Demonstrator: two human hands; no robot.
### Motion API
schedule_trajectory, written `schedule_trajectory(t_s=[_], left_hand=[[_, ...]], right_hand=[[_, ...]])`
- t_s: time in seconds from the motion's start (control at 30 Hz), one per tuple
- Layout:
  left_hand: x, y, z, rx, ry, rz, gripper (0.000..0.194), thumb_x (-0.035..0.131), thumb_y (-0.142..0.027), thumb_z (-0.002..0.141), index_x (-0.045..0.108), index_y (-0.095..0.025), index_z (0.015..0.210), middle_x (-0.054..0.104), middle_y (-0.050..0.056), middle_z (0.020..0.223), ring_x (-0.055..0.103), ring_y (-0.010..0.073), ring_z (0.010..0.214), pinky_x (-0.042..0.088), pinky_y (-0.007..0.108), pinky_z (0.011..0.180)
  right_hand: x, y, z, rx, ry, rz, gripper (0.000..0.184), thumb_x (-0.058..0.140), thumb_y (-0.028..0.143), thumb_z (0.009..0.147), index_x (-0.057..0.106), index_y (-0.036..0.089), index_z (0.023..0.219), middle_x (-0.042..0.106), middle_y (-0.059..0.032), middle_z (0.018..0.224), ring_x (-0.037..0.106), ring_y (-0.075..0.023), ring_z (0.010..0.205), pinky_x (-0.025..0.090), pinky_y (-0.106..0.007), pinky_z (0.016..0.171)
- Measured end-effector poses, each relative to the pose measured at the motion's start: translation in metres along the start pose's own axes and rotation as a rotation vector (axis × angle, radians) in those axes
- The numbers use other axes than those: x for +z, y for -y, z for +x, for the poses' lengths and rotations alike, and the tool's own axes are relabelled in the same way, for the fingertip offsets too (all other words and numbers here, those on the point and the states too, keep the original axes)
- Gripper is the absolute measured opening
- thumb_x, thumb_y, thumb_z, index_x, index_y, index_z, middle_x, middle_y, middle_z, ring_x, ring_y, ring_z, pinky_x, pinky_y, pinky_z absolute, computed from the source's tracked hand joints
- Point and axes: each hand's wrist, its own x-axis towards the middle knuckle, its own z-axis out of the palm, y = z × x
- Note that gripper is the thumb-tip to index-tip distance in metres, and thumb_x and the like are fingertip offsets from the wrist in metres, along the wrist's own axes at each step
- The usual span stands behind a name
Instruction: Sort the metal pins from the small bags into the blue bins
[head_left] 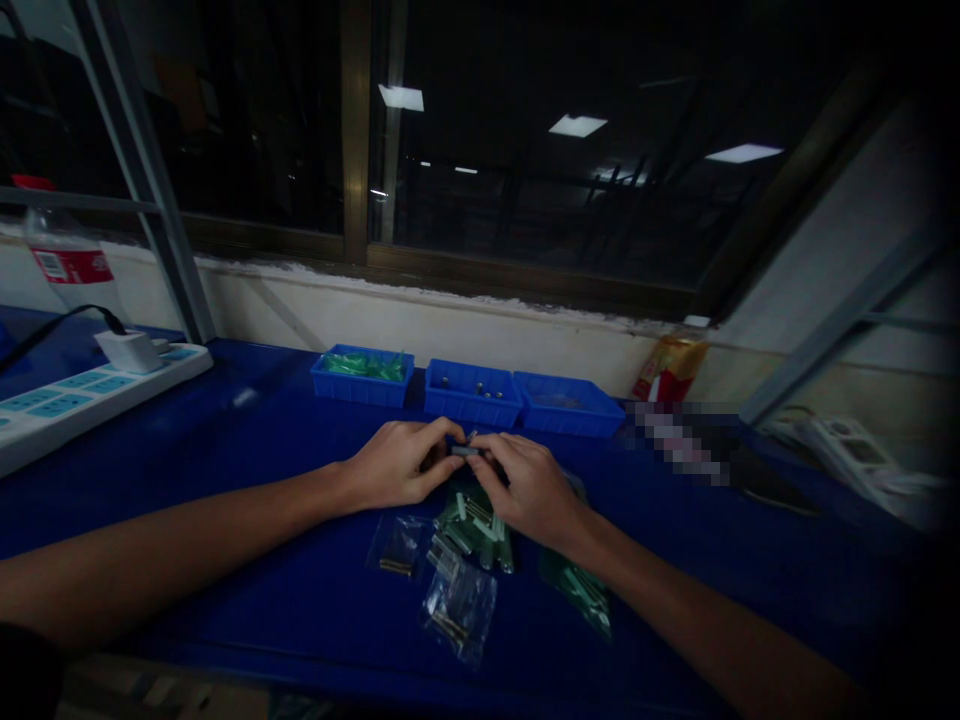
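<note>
Both hands meet above the middle of the blue table. My left hand (401, 462) pinches one end of a small grey metal cylinder (465, 451) between thumb and fingers. The other end lies in the closed fingers of my right hand (536, 490). A tiny shiny bit shows just above the cylinder, too small to name. Below the hands is a heap of metal tubes (480, 520) on green plastic film. Clear bags with brass-coloured pins (395, 566) and more pins (452, 630) lie nearer to me. Under my right forearm sits a green bag of parts (589, 595).
Along the wall stand a blue bin (362, 390) with green bags, a bin (472, 405) with small metal parts, and a third bin (568, 420). At left are a power strip (172, 365) and a bottle (71, 265). A red-gold packet (671, 370) stands at right.
</note>
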Motion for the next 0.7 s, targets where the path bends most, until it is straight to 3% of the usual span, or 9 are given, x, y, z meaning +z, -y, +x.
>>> schedule_trajectory(t_s=[0.3,0.6,0.7], left_hand=[[0.0034,0.0029,-0.0006,0.011,-0.061,0.063,0.018,0.042,-0.027,0.088,0.050,-0.015,0.098,0.061,0.001,0.072,0.058,0.0130,0.063,0.042,0.023,0.057],[0.0026,0.0027,0.0008,0.027,0.005,0.131,0.026,0.032,-0.027,0.091,0.055,-0.015,0.087,0.062,0.003,0.073,0.060,0.0149,0.067,0.045,0.026,0.063],[0.0016,0.0011,0.0006,0.029,-0.022,0.086,0.022,0.036,-0.029,0.090,0.052,-0.015,0.095,0.062,0.002,0.072,0.059,0.0143,0.065,0.044,0.025,0.059]], right_hand=[[-0.0028,0.0031,0.0003,0.038,-0.007,0.024,0.016,0.046,0.028,0.083,0.050,0.018,0.095,0.057,-0.0010,0.069,0.056,-0.0141,0.065,0.042,-0.027,0.062],[-0.0015,0.0022,0.0001,-0.021,-0.027,0.016,0.009,0.046,0.024,0.083,0.050,0.018,0.090,0.059,-0.0028,0.075,0.057,-0.0142,0.070,0.042,-0.027,0.063],[-0.0009,0.0011,-0.0001,-0.016,-0.032,0.017,0.010,0.043,0.023,0.085,0.051,0.018,0.089,0.060,-0.0034,0.076,0.057,-0.0149,0.071,0.043,-0.028,0.064]])
